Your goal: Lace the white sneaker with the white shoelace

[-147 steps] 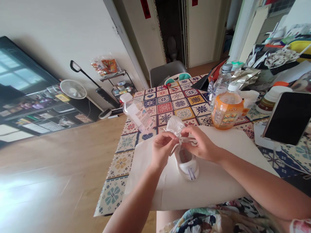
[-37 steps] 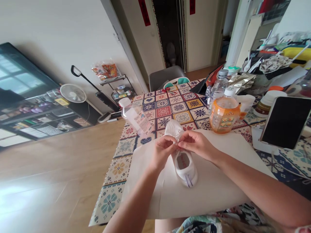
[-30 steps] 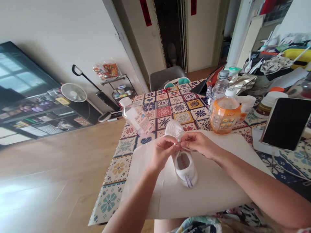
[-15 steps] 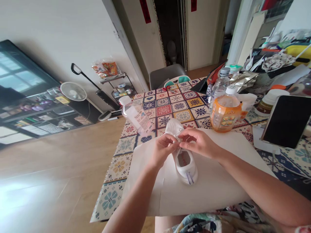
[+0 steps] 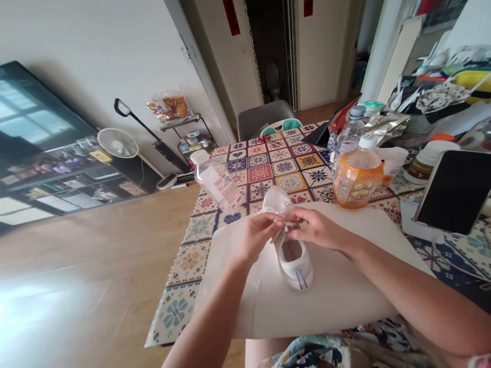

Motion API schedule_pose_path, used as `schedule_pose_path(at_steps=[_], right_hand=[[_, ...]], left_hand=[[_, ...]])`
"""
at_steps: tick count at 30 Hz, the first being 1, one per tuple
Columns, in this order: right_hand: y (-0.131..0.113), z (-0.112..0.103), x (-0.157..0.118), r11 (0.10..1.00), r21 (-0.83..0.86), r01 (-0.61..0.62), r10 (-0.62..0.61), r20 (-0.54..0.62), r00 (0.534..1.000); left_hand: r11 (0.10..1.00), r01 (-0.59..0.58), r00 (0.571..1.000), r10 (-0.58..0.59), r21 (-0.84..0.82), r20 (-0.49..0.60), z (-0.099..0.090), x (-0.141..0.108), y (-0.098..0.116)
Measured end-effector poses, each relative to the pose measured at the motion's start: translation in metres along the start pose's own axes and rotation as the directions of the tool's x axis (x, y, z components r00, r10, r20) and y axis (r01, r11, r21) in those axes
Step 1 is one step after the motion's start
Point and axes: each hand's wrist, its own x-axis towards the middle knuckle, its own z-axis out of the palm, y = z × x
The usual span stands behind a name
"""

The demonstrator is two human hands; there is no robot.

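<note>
A white shoe (image 5: 297, 273) lies on a white sheet (image 5: 326, 306), its heel toward me and its toe pointing away. Two bluish stripes mark the heel. Over the lacing, my left hand (image 5: 259, 235) pinches a white shoelace (image 5: 289, 224) between thumb and fingers. Coming in from the right, my right hand (image 5: 316, 230) is closed on the same lace, its fingertips close to those of the left. Fingers hide part of the lace and the shoe's tongue.
Left of the sheet stands a clear bottle (image 5: 217, 181) with a pink label. An orange-wrapped bottle (image 5: 358, 176) and a propped phone (image 5: 454, 191) are at the right. Red-handled scissors (image 5: 264, 139) lie far back on the patterned tablecloth (image 5: 261, 174).
Both hands have shifted slightly over the lacing. The right fingers have changed their hold, and a stretch of lace now shows between the hands. The shoe stays in place.
</note>
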Motion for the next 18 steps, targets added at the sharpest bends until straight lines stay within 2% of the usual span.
schedule_pose_path(at_steps=[2,3,4,6,8,9,11,15,18], right_hand=[[0.001,0.002,-0.001,0.982,-0.148,0.114,-0.129,-0.097,0.987],[0.001,0.004,-0.001,0.952,-0.234,0.195,-0.229,-0.128,0.965],[0.002,0.005,-0.001,0.901,-0.323,0.289,-0.347,-0.135,0.928],[0.004,0.007,0.0,0.749,-0.48,0.457,-0.563,-0.097,0.82],[0.004,0.006,0.0,0.631,-0.556,0.542,-0.679,-0.058,0.732],[0.004,0.004,0.0,0.613,-0.556,0.561,-0.7,-0.054,0.712],[0.001,-0.001,0.0,0.639,-0.495,0.588,-0.693,-0.041,0.719],[-0.006,-0.011,-0.003,0.758,-0.322,0.567,-0.583,0.054,0.81],[-0.008,-0.014,-0.006,0.802,-0.26,0.538,-0.526,0.12,0.842]], left_hand=[[1.0,0.001,1.0,-0.001,0.013,-0.002,-0.001,0.0,-0.001],[1.0,0.001,1.0,-0.001,0.02,0.0,-0.001,0.001,-0.002],[1.0,0.003,1.0,-0.003,0.023,0.004,-0.002,0.001,-0.003],[1.0,0.011,1.0,-0.011,0.018,0.022,-0.002,0.001,-0.003],[1.0,0.009,0.999,-0.009,0.006,0.044,-0.003,0.003,-0.004],[1.0,-0.003,0.999,0.003,0.0,0.051,-0.004,0.004,-0.005],[0.999,-0.049,0.998,0.049,0.008,0.035,-0.006,0.006,-0.006],[0.979,-0.117,0.991,0.127,0.165,-0.048,-0.011,0.012,-0.012],[0.958,-0.126,0.984,0.154,0.257,-0.092,-0.013,0.014,-0.015]])
